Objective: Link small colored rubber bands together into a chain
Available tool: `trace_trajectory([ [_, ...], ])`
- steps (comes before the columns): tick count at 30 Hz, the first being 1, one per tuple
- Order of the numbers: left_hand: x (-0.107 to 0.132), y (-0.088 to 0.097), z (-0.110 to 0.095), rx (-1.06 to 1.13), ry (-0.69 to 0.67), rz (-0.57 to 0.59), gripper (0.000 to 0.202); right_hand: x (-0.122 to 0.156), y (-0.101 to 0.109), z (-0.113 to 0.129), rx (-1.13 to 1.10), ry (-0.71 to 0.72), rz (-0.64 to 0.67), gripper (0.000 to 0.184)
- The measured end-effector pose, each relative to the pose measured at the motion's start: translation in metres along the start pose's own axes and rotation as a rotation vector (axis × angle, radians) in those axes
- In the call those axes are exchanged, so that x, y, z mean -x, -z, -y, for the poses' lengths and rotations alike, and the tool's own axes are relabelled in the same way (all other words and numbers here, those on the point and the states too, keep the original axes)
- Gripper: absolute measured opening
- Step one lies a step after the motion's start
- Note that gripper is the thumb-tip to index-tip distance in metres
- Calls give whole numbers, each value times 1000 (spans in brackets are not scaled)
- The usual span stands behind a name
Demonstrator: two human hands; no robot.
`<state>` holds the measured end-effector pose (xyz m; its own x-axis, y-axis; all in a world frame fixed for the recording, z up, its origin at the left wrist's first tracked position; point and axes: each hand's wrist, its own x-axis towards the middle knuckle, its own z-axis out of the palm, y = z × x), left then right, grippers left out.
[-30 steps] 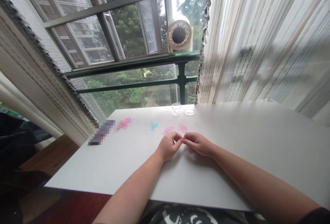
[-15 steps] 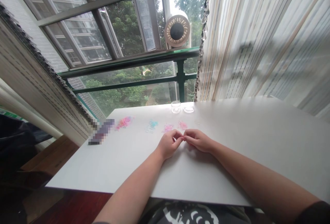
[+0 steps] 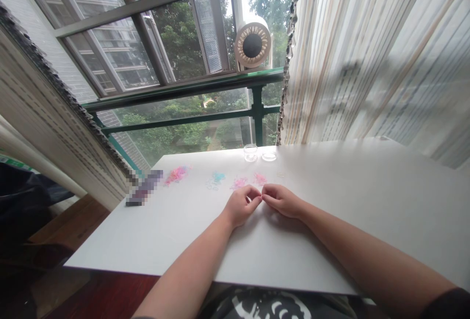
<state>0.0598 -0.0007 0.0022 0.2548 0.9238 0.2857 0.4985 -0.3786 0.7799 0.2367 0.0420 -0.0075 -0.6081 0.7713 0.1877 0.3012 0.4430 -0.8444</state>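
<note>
My left hand (image 3: 240, 205) and my right hand (image 3: 279, 199) meet fingertip to fingertip over the white table (image 3: 176, 226). Both are pinched closed; whatever sits between the fingertips is too small to make out. Just beyond them lie a pink-purple pile (image 3: 239, 182) and a coral-pink pile (image 3: 259, 178) of small thin loops that look like rubber bands. Farther left are a teal pile (image 3: 217, 178) and a larger mixed pink and orange pile (image 3: 177, 175). A few pale pieces (image 3: 280, 174) rest to the right.
A clear round container (image 3: 250, 153) and a clear shallow lid or dish (image 3: 269, 156) stand at the table's far edge. A pixelated dark object (image 3: 145, 187) lies on the left. Behind are a green railing (image 3: 183, 122), a white fan (image 3: 252, 44) and curtains (image 3: 352, 54).
Almost nothing differs. Both hands keep their fingertips together in the same spot, and the piles and containers stay put.
</note>
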Motion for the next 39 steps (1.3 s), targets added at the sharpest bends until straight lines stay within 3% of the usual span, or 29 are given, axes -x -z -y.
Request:
trace_trajectory([
  [13,0,1,-2,2,30,-16,17,1,0,3,-62,-13,20,22],
  [19,-1,1,0,-17,52,-38,18,2,0,1,-51,51,24,15],
  [39,0,2,-2,-27,39,-38,18,1,1,3,-74,40,-4,10],
])
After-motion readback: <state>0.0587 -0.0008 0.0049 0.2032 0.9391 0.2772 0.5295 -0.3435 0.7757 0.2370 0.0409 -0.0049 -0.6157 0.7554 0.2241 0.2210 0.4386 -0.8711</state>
